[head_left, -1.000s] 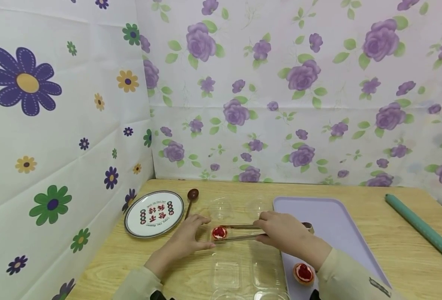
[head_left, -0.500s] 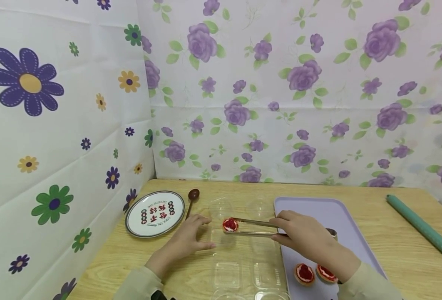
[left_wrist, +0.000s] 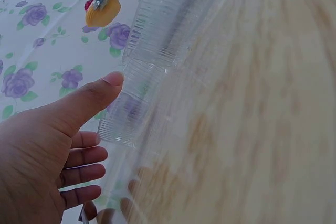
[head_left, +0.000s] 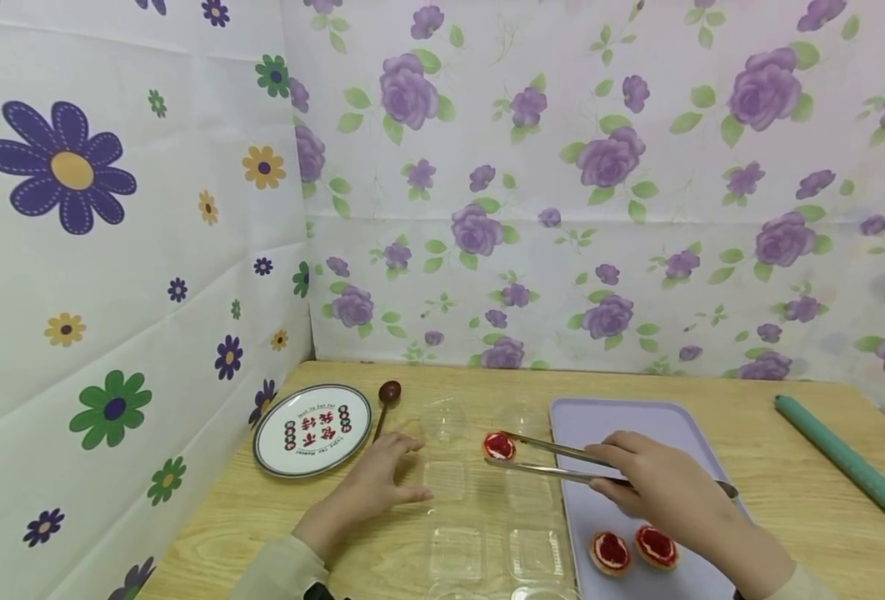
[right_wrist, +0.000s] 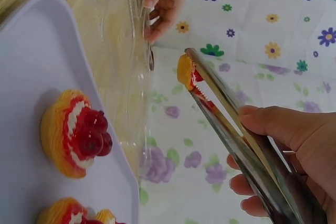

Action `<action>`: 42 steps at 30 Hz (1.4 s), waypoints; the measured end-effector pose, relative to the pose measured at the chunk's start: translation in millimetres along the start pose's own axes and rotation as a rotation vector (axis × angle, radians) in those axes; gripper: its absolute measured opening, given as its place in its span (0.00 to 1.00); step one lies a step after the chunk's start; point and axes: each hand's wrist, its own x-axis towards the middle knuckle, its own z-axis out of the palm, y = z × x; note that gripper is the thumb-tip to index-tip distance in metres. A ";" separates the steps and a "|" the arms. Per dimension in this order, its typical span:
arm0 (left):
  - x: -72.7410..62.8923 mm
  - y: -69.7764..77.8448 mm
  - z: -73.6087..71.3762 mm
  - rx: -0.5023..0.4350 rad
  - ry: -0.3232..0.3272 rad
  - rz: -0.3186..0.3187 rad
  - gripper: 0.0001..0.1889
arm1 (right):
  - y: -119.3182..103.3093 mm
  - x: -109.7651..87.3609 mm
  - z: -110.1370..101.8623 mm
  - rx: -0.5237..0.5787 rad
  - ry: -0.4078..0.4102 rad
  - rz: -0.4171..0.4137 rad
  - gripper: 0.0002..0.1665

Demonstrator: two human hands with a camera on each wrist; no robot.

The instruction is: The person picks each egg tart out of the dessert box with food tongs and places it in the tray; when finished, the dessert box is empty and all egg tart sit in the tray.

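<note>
My right hand (head_left: pixel 667 487) grips metal tongs (head_left: pixel 562 475), whose tips pinch a small fruit tart (head_left: pixel 498 446) with red topping and white cream. In the head view this tart overlaps the clear plastic container (head_left: pixel 453 550), a tray of moulded compartments on the table; the left wrist view shows it raised above the container. My left hand (head_left: pixel 375 483) holds nothing and lies at the container's left side, thumb apart from the fingers, fingertips close to the rim. On the lilac tray (head_left: pixel 630 417) sit more tarts, one (head_left: pixel 611 552) beside another (head_left: pixel 656 546).
A white plate (head_left: pixel 311 429) with red characters lies at the left, and a dark brown spoon (head_left: pixel 386 404) beside it. A green roll (head_left: pixel 847 454) lies at the far right. Flowered cloth (head_left: pixel 547 250) hangs behind and to the left of the table.
My right hand has moved right, carrying the tongs and tart away from my left hand. A second tart on the tray has come out from behind my arm. My left hand has stayed in place.
</note>
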 end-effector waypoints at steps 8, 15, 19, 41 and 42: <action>-0.3 -0.5 1.0 -0.007 -0.005 0.003 0.39 | 14.5 -20.7 -3.0 -0.009 0.008 0.066 0.21; 0.0 -0.2 -0.2 -0.007 -0.006 0.002 0.39 | 28.4 -38.7 -1.2 -0.022 0.032 0.091 0.21; -0.4 0.3 -0.7 -0.007 -0.007 0.001 0.39 | 33.9 -46.4 -1.4 -0.026 -0.036 0.151 0.20; -0.7 0.5 -0.8 -0.007 -0.005 0.001 0.39 | 54.0 -78.8 16.3 -0.022 -0.328 0.359 0.21; -0.6 0.5 -0.7 -0.007 -0.005 0.001 0.39 | 54.0 -79.1 16.5 -0.022 -0.334 0.363 0.21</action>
